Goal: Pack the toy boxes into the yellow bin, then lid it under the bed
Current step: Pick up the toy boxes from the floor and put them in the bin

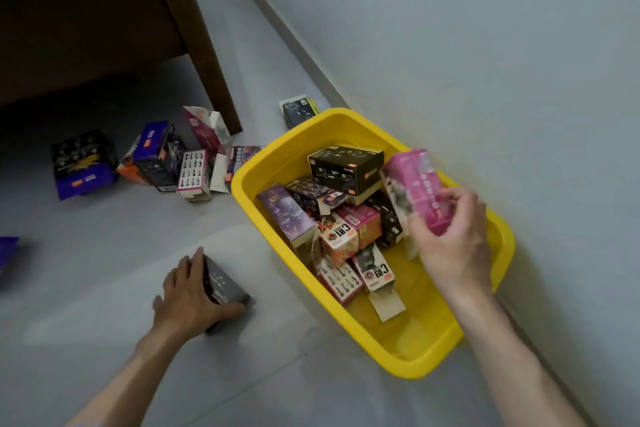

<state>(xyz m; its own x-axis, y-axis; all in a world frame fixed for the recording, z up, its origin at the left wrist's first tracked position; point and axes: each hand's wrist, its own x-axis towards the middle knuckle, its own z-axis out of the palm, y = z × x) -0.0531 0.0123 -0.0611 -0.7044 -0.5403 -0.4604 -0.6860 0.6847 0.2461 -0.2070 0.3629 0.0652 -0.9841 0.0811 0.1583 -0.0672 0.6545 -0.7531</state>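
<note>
Right hand point(453, 236) is pinching a pink toy box point(420, 189) just over the yellow bin point(398, 354), which sits on the floor against the wall, half full of boxes. Left hand point(188, 295) grips a dark box point(225, 282) on the floor beside it; more boxes point(162, 159) lie near the bed leg point(207, 55)

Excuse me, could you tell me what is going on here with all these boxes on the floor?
A person is packing toy boxes into a yellow bin beside the wall. The right hand holds a pink box over the bin, which already holds several boxes. The left hand grips a dark box on the floor. More boxes lie near the bed leg.
</note>
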